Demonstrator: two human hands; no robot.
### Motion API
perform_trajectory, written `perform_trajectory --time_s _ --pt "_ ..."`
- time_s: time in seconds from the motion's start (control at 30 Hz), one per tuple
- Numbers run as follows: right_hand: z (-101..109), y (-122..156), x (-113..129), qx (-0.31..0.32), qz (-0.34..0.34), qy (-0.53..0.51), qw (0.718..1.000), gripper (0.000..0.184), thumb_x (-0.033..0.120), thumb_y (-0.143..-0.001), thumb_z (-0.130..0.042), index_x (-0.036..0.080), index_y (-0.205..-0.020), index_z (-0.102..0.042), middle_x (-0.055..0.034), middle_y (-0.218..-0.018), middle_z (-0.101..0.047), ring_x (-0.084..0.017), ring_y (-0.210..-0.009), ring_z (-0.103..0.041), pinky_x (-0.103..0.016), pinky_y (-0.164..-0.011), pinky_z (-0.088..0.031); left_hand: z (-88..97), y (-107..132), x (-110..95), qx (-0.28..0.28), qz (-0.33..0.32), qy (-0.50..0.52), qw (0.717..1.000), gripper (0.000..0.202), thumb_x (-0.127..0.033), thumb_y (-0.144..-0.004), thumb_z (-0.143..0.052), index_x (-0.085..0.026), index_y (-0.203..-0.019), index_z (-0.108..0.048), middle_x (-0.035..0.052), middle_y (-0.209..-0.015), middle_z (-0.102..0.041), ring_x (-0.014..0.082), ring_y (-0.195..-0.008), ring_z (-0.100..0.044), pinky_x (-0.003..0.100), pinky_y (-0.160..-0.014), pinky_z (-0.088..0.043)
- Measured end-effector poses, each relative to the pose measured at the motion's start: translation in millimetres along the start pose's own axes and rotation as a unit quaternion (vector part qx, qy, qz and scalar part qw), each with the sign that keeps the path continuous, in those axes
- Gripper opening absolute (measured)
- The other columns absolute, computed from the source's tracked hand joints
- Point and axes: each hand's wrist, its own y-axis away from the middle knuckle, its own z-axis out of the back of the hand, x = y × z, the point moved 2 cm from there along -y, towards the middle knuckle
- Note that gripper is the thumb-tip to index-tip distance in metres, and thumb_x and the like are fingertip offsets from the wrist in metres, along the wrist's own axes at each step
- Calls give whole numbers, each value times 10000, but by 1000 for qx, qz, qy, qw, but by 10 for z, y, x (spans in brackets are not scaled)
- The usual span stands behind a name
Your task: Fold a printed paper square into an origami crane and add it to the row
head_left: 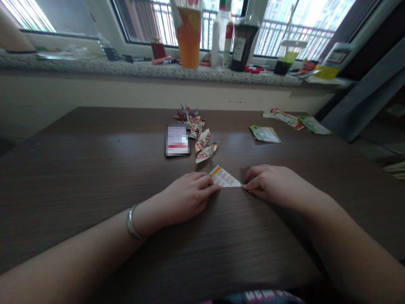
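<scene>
A small folded piece of printed paper [225,179], triangular with an orange edge, lies flat on the dark wooden table [95,177]. My left hand [186,196], a metal bangle on its wrist, presses its fingertips together on the paper's left side. At the paper's right corner my right hand [268,183] pinches the tip with curled fingers. Both hands rest on the table.
Just behind the paper lies a row of several folded paper cranes [198,135] beside a phone [177,140]. Stacks of printed leaflets [265,134] lie at the far right. On the stone windowsill [126,69] stand an orange cup [189,36], bottles and a dark drink.
</scene>
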Motion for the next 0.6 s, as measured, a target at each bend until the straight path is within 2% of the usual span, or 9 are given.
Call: perform_trajectory --time_s 0.17,0.3,0.5,0.6 --pt "-79 -45 -53 -30 -2 4 1000 191 246 -868 -570 297 -831 -751 17 -1005 -696 -164 -870 -650 -266 -694 -460 17 12 11 -5 1 4 1000 350 -207 -902 -474 -165 -1236 -566 116 -1125 -602 242 -1054 -567 417 -958 -479" --pt "-135 -119 -74 -70 -6 30 997 229 271 -908 -523 275 -919 -751 -24 -1011 -697 -193 -904 -643 -311 -775 -478 35 32 17 -7 -8 14 1000 292 -235 -910 -473 -163 -1153 -619 108 -1061 -632 243 -1020 -584 425 -932 -491" --pt "-194 -173 -28 -100 -24 57 993 247 333 -906 -529 245 -949 -755 -64 -966 -701 -236 -906 -627 -377 -807 -491 90 30 6 -20 -20 58 998 317 -200 -887 -495 -186 -1176 -625 92 -1122 -625 232 -1103 -553 407 -1001 -461" --pt "-219 -190 -17 -111 -21 49 992 254 347 -896 -541 226 -976 -749 -78 -992 -696 -249 -942 -612 -393 -832 -499 118 32 -8 -30 -35 66 997 331 -174 -875 -499 -193 -1180 -625 81 -1160 -623 249 -1168 -516 430 -1040 -430"
